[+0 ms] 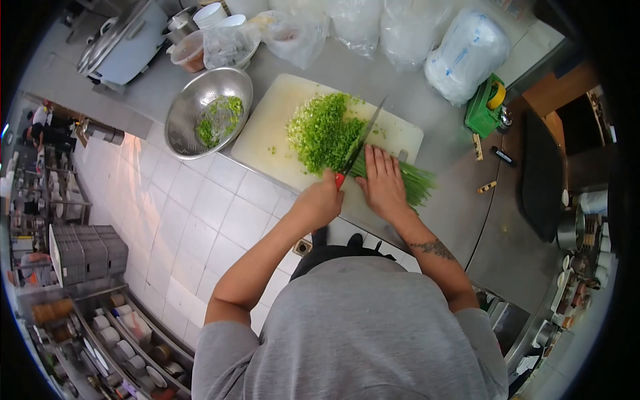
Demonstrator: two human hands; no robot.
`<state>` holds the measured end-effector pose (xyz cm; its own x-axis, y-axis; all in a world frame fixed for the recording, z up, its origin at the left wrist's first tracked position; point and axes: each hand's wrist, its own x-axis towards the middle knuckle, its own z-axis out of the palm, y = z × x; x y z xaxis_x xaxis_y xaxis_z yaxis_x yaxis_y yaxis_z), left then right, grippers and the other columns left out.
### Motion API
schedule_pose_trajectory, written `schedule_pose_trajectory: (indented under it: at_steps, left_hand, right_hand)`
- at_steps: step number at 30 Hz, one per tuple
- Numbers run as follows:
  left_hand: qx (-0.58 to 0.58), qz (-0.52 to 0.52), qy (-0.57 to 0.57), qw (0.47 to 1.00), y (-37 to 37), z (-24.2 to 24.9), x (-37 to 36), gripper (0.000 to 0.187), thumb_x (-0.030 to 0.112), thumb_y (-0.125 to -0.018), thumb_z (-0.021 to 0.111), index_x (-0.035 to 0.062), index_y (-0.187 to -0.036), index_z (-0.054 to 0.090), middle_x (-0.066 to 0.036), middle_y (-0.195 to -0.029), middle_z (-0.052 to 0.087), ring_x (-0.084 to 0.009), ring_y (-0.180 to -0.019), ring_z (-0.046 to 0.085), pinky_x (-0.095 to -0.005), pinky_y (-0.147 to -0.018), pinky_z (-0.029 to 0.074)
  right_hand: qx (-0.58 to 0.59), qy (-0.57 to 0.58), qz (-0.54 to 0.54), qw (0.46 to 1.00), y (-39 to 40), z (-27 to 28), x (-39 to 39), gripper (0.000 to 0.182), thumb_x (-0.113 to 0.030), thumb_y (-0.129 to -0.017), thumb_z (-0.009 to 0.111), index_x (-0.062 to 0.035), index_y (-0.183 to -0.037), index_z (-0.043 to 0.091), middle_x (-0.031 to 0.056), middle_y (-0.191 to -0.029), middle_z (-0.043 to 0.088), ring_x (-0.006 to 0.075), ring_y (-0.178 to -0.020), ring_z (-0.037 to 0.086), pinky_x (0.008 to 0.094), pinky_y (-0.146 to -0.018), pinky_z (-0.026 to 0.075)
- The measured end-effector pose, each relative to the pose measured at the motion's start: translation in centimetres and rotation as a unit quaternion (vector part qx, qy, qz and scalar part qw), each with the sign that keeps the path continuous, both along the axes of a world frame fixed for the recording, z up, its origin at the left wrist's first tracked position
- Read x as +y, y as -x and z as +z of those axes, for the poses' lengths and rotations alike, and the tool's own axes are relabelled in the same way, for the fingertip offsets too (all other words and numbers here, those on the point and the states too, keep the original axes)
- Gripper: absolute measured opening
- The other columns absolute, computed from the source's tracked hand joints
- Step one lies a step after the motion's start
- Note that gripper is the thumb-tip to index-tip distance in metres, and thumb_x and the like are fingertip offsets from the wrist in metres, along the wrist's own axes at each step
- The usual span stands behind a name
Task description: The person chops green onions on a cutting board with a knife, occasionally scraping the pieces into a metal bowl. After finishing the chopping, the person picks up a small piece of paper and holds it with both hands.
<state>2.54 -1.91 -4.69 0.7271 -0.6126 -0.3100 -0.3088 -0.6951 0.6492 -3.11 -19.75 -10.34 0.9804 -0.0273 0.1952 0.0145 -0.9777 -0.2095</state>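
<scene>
My left hand [319,200] is closed round the red handle of a kitchen knife [361,143]. Its long blade points away from me, between chopped spring onions [325,137] and a bundle of uncut green stalks [419,181]. My right hand [383,175] lies flat on that bundle, fingers stretched out and close to the blade, thumb toward the knife. Under all this is a white cutting board [260,143], with the stalks reaching past its right edge. Left of the board stands a perforated metal colander [179,127] with some chopped greens [219,121] inside.
Plastic bags [293,37] and a wrapped bundle [467,53] line the back of the steel counter [447,220]. A green tape dispenser [485,107] stands at the right. Behind the colander are a sauce tub [189,52] and a large lidded pot [127,43]. Grey crates [87,253] stand left.
</scene>
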Motion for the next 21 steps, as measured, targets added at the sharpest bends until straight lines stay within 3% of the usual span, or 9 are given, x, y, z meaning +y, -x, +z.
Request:
schedule_pose_trajectory:
  at_steps: [10, 16, 19, 21]
  left_hand:
    - [0.021, -0.010, -0.066, 0.998, 3.6, 4.7, 2.5, 0.030, 0.018, -0.093, 0.053, -0.0048, -0.101, 0.036, -0.032, -0.070, 0.061, -0.0501, -0.070, 0.061, -0.0547, -0.063, 0.048]
    - [0.025, -0.005, -0.062, 0.998, 2.5, 2.3, 1.5, 0.030, 0.018, -0.091, 0.054, -0.0055, -0.101, 0.037, -0.033, -0.072, 0.061, -0.0493, -0.074, 0.062, -0.0549, -0.067, 0.048]
    - [-0.040, -0.015, 0.002, 0.999, 0.9, -1.1, -0.6, 0.031, 0.016, -0.090, 0.053, -0.0074, -0.103, 0.039, -0.033, -0.074, 0.061, -0.0500, -0.071, 0.061, -0.0548, -0.066, 0.049]
    - [0.001, 0.003, 0.004, 1.000, -0.3, -1.4, -1.2, 0.031, 0.017, -0.091, 0.053, -0.0078, -0.104, 0.040, -0.033, -0.073, 0.062, -0.0491, -0.067, 0.061, -0.0534, -0.063, 0.050]
  right_hand:
    - [-0.003, -0.017, 0.004, 1.000, 0.2, -0.2, 0.0, 0.074, -0.030, -0.092, 0.056, 0.0061, -0.146, 0.021, 0.0231, -0.143, 0.035, 0.0381, -0.135, 0.031, 0.0506, -0.112, 0.023]
    - [-0.007, -0.003, -0.002, 1.000, 0.1, -0.2, 0.1, 0.074, -0.032, -0.091, 0.057, 0.0068, -0.145, 0.025, 0.0230, -0.143, 0.037, 0.0369, -0.134, 0.033, 0.0508, -0.111, 0.025]
    - [-0.002, 0.003, 0.000, 1.000, 0.0, -0.1, 0.1, 0.075, -0.032, -0.090, 0.058, 0.0058, -0.146, 0.025, 0.0220, -0.143, 0.037, 0.0362, -0.134, 0.033, 0.0509, -0.111, 0.025]
    - [0.008, 0.002, -0.002, 1.000, 0.0, -0.3, 0.0, 0.076, -0.033, -0.090, 0.059, 0.0052, -0.146, 0.024, 0.0218, -0.143, 0.037, 0.0361, -0.134, 0.034, 0.0509, -0.111, 0.026]
